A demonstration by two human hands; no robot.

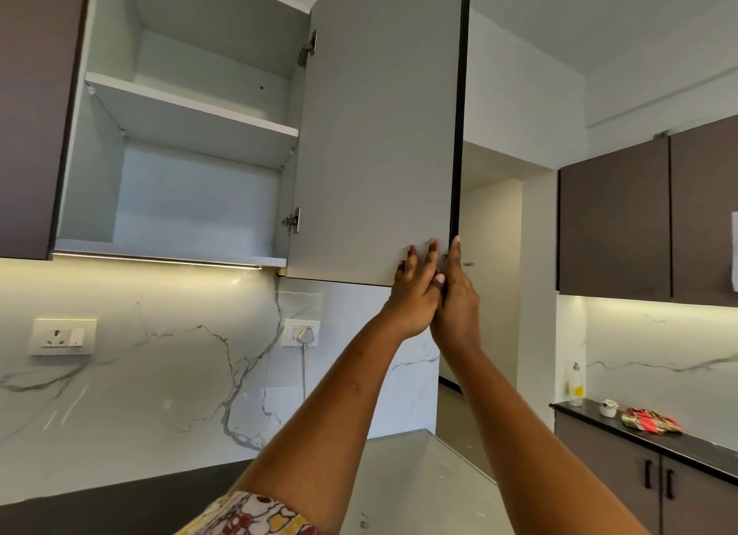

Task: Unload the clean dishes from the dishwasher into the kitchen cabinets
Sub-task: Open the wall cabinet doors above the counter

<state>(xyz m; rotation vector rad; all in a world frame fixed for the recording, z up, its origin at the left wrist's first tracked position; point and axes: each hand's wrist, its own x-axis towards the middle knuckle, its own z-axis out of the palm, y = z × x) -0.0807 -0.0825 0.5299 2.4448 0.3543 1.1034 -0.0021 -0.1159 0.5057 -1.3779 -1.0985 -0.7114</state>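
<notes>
Head view: an upper cabinet point(191, 199) is seen open at upper left, above a marbled wall, with its grey door point(379, 135) swung out. The left hand point(413, 295) is laid flat, fingers straight and spread, on the door's lower corner. The right hand point(457, 299) is set against the door's dark edge; whether it grips cannot be told.

Arms: both raised ahead of me, forearms bare, converging at the wrists.
Left hand point(415, 295): my fingers straight, slightly spread, pointing up.
Right hand point(457, 299): touching my left, fingers straight, pointing up.
</notes>
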